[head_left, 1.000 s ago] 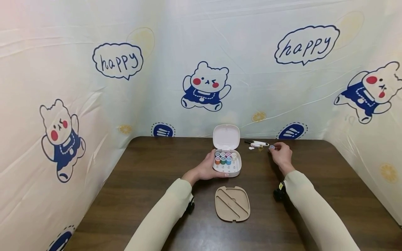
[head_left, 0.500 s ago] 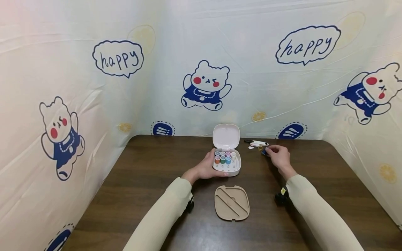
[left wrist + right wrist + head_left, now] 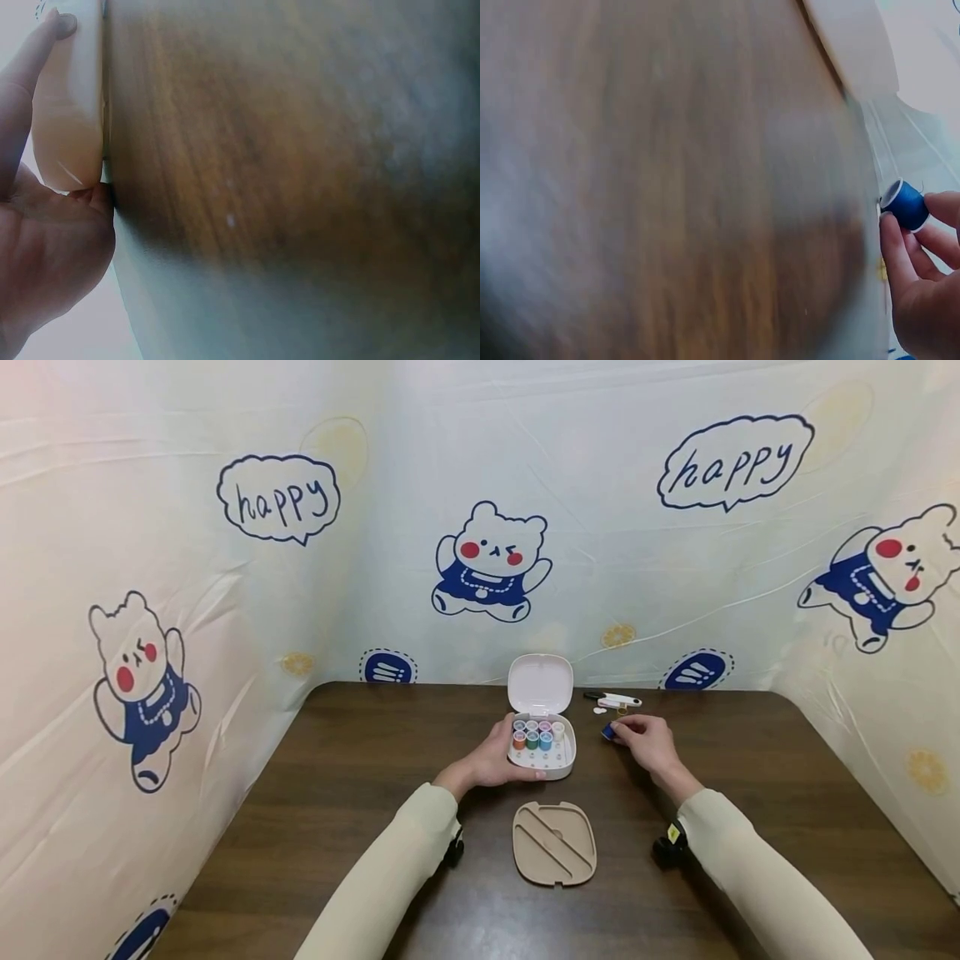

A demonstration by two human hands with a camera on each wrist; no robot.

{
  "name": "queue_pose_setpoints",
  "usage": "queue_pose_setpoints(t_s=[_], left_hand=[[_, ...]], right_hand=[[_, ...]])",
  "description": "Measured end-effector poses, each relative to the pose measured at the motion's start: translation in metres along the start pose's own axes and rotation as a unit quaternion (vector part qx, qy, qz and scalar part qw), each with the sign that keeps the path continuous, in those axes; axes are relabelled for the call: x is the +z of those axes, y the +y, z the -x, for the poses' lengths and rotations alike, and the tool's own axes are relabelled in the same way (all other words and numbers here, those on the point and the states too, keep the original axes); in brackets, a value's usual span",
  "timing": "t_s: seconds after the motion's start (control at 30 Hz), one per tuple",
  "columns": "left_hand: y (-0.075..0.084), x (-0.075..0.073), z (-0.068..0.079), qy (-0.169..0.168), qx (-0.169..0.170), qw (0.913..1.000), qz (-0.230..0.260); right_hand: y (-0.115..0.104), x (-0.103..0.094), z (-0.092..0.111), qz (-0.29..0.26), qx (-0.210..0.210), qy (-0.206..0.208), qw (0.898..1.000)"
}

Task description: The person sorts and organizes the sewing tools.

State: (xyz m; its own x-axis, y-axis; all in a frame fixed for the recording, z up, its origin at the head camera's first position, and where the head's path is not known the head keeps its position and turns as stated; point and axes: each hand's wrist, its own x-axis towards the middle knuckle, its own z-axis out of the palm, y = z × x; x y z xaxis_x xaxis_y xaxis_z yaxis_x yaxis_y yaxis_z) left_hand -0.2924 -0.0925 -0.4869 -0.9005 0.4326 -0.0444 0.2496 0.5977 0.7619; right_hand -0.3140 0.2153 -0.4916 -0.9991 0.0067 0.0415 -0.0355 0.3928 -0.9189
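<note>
A white sewing box (image 3: 567, 760) stands on the table with its lid (image 3: 540, 683) raised. Several thread spools (image 3: 532, 741) stand upright in its back rows, and bare pegs show in front of them. My left hand (image 3: 487, 764) grips the box at its left side, thumb along the front wall; the left wrist view shows the hand (image 3: 56, 251) against the box's side (image 3: 69, 120). Between thumb and fingertips, my right hand (image 3: 652, 747) pinches a blue thread spool (image 3: 907, 206), tilted, a little to the right of the box.
Nearer me lies a beige tray (image 3: 555, 845) with diagonal ridges. Behind the right hand are a white tool with a black end (image 3: 615, 700), a small white piece (image 3: 599, 711) and a yellowish ring (image 3: 622, 711). A printed cloth (image 3: 375, 568) hangs behind the table.
My right hand has moved left toward the sewing box with the blue spool, which has tipped so its blue side shows. The left hand keeps its hold on the box.
</note>
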Motion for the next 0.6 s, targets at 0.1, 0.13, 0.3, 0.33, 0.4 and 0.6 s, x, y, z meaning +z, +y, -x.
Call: queue_pose_setpoints(t_s=[0.1, 0.13, 0.3, 0.33, 0.4, 0.6], left_hand=[[-0.001, 0.001, -0.001, -0.001, -0.004, 1.0000, 0.002], [-0.001, 0.000, -0.001, -0.001, -0.006, 1.0000, 0.002], [0.001, 0.000, 0.001, 0.001, -0.002, 1.0000, 0.001], [0.002, -0.001, 0.002, 0.002, 0.001, 1.0000, 0.003], [0.002, 0.000, 0.002, 0.004, 0.004, 1.0000, 0.003], [0.003, 0.000, 0.003, 0.003, 0.002, 1.0000, 0.009]], right_hand=[[-0.002, 0.004, 0.003, -0.012, -0.006, -0.008, 1.000], [-0.003, 0.005, 0.003, -0.013, -0.010, -0.011, 1.000], [-0.008, 0.010, 0.008, -0.007, -0.012, -0.025, 1.000], [-0.009, 0.012, 0.009, -0.006, -0.013, -0.027, 1.000], [-0.010, 0.015, 0.010, -0.009, -0.016, -0.029, 0.999], [-0.016, 0.023, 0.013, -0.027, -0.017, -0.040, 0.999]])
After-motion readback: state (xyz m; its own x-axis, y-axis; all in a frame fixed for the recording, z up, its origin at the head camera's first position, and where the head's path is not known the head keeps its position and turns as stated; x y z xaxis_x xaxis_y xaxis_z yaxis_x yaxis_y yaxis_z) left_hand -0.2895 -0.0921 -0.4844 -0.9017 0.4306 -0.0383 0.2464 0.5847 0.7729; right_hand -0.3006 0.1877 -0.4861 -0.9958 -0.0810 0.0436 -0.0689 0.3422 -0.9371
